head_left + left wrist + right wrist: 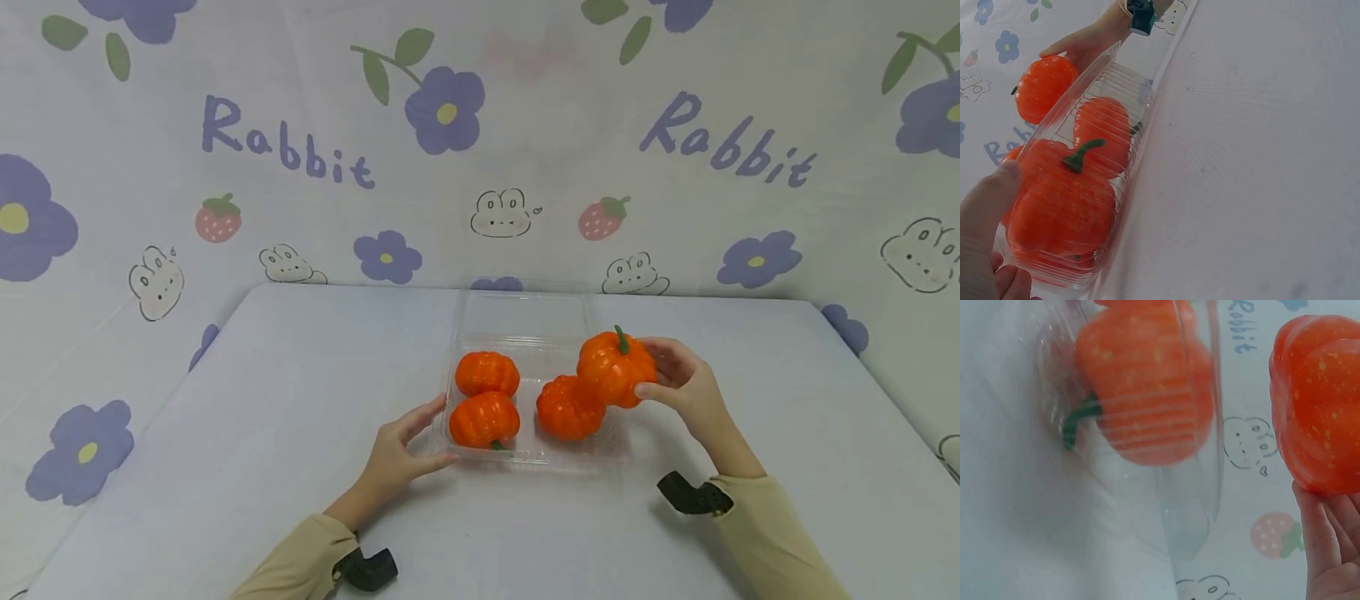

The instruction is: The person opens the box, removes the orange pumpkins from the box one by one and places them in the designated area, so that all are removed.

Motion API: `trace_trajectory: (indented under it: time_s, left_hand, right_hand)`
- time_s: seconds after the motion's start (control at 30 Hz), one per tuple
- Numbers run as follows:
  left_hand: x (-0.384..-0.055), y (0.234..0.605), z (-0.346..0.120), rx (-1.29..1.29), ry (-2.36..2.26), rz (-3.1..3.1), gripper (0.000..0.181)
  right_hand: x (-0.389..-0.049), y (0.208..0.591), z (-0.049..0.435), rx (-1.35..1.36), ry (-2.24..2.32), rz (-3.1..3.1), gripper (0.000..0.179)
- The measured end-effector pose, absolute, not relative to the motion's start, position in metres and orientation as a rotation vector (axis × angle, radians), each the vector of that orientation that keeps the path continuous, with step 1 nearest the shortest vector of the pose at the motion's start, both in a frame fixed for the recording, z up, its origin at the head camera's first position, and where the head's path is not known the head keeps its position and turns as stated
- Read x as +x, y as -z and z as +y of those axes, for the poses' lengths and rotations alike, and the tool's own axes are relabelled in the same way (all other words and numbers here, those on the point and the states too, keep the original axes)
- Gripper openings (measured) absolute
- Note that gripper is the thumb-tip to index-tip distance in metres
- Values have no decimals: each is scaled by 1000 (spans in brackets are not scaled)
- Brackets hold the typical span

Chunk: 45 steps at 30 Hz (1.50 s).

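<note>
My right hand (693,392) holds an orange toy pumpkin (615,367) with a green stem, thumb in front and fingers behind. It is raised over the right part of a clear plastic container (525,457). Inside the container, two pumpkins lie on the left, a back one (487,373) and a front one (483,421); a third pumpkin (570,408) lies right of the middle, partly covered by the held one. My left hand (401,446) grips the container's front left corner, its thumb (994,194) at the rim in the left wrist view. The right wrist view shows the held pumpkin (1322,403) beside the container wall.
The container's clear lid (525,317) stands open at the back. A white cloth covers the table (315,358). Behind it hangs a patterned curtain (540,125) with flowers, rabbits and strawberries. Black wrist mounts (693,494) sit on both sleeves.
</note>
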State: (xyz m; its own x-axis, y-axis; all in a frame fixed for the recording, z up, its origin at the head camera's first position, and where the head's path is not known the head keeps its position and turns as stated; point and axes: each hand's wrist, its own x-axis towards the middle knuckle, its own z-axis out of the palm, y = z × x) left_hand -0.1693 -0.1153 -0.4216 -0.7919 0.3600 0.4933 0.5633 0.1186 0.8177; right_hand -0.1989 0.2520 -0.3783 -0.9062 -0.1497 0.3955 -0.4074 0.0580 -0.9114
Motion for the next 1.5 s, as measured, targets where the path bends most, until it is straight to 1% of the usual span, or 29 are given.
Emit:
trace_trajectory:
  time_s: [0.17,0.4,0.7,1.07,1.13,1.33,1.5]
  left_hand:
    - [-170,420,-115,-929,1735,-2214,63]
    - [-171,421,-115,-939,1724,-2217,64]
    - [-170,421,-115,-945,1717,-2220,64]
    - [-172,423,-116,-961,1697,-2219,64]
    - [-172,423,-116,-961,1703,-2220,64]
    - [-170,422,-116,-962,1705,-2218,64]
    - [-169,422,-117,-963,1692,-2221,63]
  right_hand:
    - [-200,376,265,474,-1896,-2145,40]
    - [-203,379,280,432,-1931,-2100,40]
    - [-210,393,292,292,-1829,-2251,37]
    - [-215,406,302,202,-1679,-2343,36]
    - [-215,407,303,174,-1644,-2375,37]
    - [-214,415,306,75,-1506,-2505,49]
    - [-215,423,307,12,-1442,-2570,55]
